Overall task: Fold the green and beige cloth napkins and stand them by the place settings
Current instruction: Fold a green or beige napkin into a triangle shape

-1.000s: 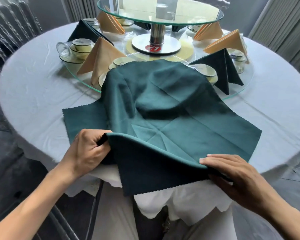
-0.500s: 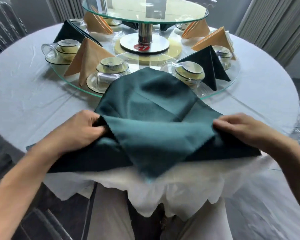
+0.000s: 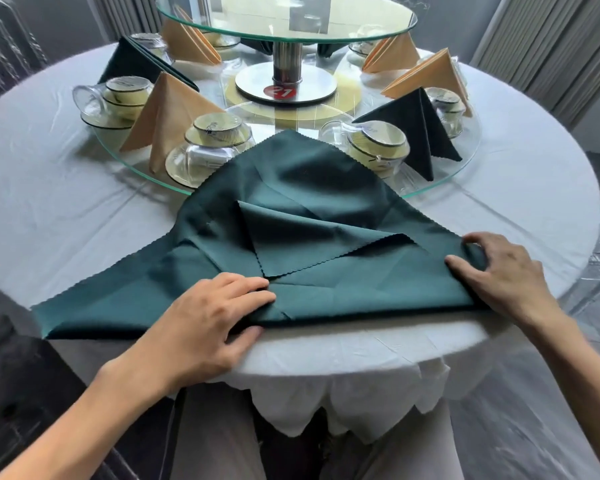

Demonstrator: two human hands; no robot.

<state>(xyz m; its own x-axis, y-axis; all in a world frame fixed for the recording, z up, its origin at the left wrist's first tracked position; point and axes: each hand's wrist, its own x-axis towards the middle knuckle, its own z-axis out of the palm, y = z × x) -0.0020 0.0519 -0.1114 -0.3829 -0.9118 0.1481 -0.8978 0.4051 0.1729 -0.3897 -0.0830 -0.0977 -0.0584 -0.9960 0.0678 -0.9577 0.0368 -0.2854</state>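
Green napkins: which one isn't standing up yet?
The big green napkin lying on the tablecloth under both hands. The other green napkins, like the one on the right, stand folded in peaks on the glass turntable.

One legible marking is present: a red round label (image 3: 280,92) on the front edge of the metal base disc (image 3: 312,83) of the glass turntable stand, at 12 o'clock from the viewer. It carries the white number "21", seen upside down. The upturned cups (image 3: 212,128) at 11 o'clock and 1 o'clock bear small dark print, too small to read.
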